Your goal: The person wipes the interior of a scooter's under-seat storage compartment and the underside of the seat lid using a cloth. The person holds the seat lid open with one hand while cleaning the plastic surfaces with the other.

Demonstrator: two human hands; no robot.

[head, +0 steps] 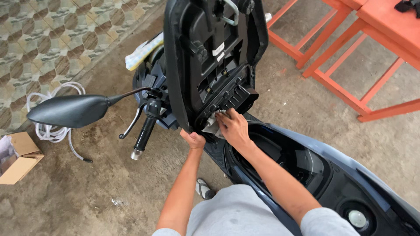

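Head view, read left to right. An open cardboard box [17, 157] and a coil of pale hose [52, 126] lie on the concrete floor [87, 196]. A black mirror [70, 110] and the handlebar grip [144, 133] of a dark scooter [350, 175] follow.

At centre, the scooter's seat [210, 57] is raised on its hinge, black underside facing the camera, long axis running up and away from the person. The left hand [193, 140] is closed on the seat's lower left edge, thumb over the rim. The right hand [234, 127], just beside and slightly higher, presses a grey rag [213, 126] against the seat's underside near the hinge block; fingers curled on the cloth. The rag lies directly under the right hand's fingertips, so that hand is the nearer. The cloth looks crumpled and pale; whether it is damp cannot be told.

Below the right forearm the storage compartment [284, 155] stands open. Orange wooden benches [385, 26] occupy the upper right.
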